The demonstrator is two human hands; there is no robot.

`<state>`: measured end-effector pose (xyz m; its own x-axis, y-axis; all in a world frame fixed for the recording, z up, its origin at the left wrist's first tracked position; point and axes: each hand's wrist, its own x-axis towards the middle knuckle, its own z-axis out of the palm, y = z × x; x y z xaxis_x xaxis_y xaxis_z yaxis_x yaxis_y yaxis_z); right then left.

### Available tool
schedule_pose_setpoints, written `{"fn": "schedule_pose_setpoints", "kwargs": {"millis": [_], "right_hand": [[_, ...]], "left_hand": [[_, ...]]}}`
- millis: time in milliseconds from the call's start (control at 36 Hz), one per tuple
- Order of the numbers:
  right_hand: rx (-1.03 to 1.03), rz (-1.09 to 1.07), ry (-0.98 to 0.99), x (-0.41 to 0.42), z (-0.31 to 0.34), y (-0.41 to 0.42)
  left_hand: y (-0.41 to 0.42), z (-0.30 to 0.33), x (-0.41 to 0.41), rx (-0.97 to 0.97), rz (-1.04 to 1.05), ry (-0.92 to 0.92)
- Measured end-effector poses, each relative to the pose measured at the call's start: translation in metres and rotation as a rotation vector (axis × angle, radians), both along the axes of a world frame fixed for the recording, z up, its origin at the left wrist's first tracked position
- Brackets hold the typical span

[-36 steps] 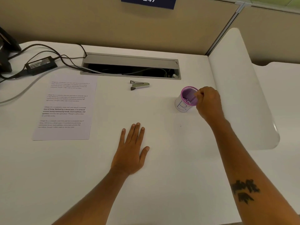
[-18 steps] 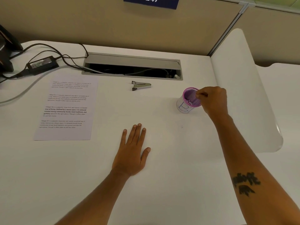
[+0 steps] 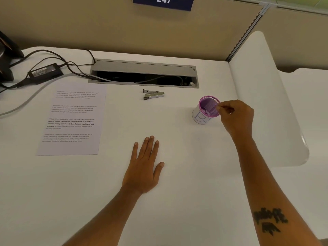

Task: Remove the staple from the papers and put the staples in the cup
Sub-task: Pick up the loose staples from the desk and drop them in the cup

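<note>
A purple mesh cup (image 3: 204, 118) with a white paper label stands on the white desk, right of centre, with several small staples on its bottom. My right hand (image 3: 237, 118) hovers at the cup's right rim, thumb and forefinger pinched together over the edge; any staple between them is too small to see. My left hand (image 3: 144, 167) lies flat on the desk, palm down, fingers spread, holding nothing. A sheet of printed papers (image 3: 72, 119) lies at the left. The metal staple remover (image 3: 153, 95) rests behind, between the papers and the cup.
An open cable tray (image 3: 143, 74) is set into the desk at the back. A black power adapter (image 3: 45, 72) and cables lie at the far left. A beige partition wall stands behind, and a white rounded panel (image 3: 266, 103) stands to the right.
My right hand has stayed at the cup's rim, its fingertips drawn slightly back toward the right edge. The left hand has not moved.
</note>
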<state>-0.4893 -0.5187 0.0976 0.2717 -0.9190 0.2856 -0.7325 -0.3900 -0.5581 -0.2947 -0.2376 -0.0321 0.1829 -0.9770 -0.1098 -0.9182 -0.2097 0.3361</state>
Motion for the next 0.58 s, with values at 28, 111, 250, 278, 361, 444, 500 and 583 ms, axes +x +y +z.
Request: {"fn": "schedule_pose_setpoints", "kwargs": {"millis": [28,111,250,278,361,444,500,583], "right_hand": [[0.004,-0.018,-0.053,-0.001,0.0,0.009],[0.023,-0.07,-0.16,-0.004,-0.009,0.044],[0.087,-0.087,-0.143,-0.011,-0.058,0.096],[0.107,-0.079,-0.099,-0.013,-0.07,0.104],[0.187,-0.09,0.1,-0.018,-0.1,0.123],[0.176,-0.128,0.264,-0.016,-0.113,0.135],[0.145,-0.131,0.328,-0.011,-0.115,0.137],[0.109,-0.124,0.383,-0.004,-0.116,0.135]], "left_hand": [[0.0,0.0,0.0,-0.002,0.001,0.001],[0.0,0.0,0.0,-0.003,0.004,-0.003],[0.0,0.001,-0.001,0.018,0.001,-0.027],[0.0,0.001,-0.001,0.019,0.002,-0.028],[0.0,0.001,-0.001,0.02,0.001,-0.028],[-0.001,0.0,-0.001,0.022,0.002,-0.029],[-0.001,0.0,-0.001,0.021,0.003,-0.029],[-0.001,0.0,-0.001,0.022,0.003,-0.036]]}}
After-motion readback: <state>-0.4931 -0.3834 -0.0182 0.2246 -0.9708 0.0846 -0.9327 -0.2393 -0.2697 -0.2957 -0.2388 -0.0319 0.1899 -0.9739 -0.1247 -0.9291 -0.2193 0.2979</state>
